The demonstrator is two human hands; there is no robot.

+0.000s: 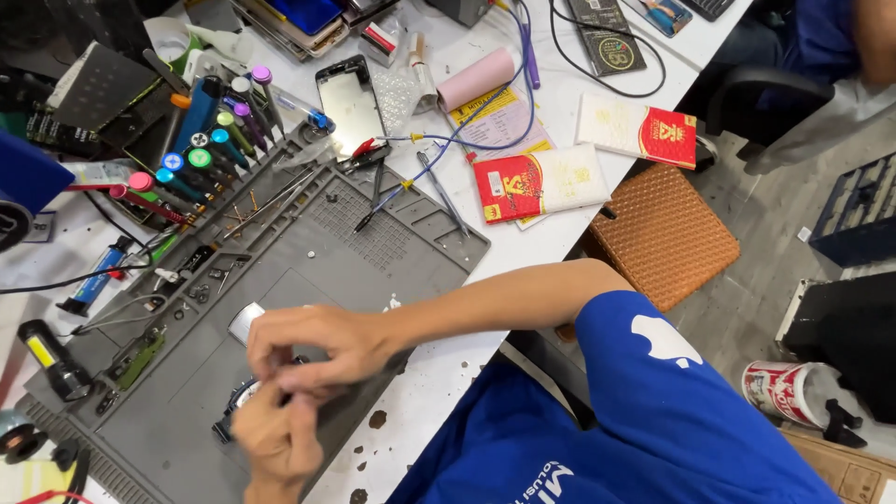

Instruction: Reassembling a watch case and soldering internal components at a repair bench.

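Both hands are bunching together over the lower part of the grey work mat (308,271), working on a small round metal piece (245,397) that's sitting on the mat right under the fingers. The right hand (313,347) is reaching across from the arm side with its fingers curling down and pinching at something tiny; the left hand (275,439) is coming up from below, fingers also closing in on the same spot. Can't really make out what exactly is between the fingertips, it's too small and the fingers are covering it.

My guess is the piece is light, stiff and pretty delicate, smooth metal so probably slippery, and best taken by its rim with fingertips rather than squeezed across the middle.

Just above the right hand a little shiny metal plate (246,322) is lying on the mat. Further up, a row of screwdrivers (201,159) with coloured caps is lining the mat's top edge, next to a phone (350,105) lying face up. Tweezers (383,191) and blue and purple cables (485,121) are trailing across the upper right of the mat. A small flashlight (51,359) is lying at the left, two red-and-white boxes (541,182) on the table to the right, and a can (779,390) is down on the floor. Nothing is really crowding the hands; the clutter is staying well apart up top.
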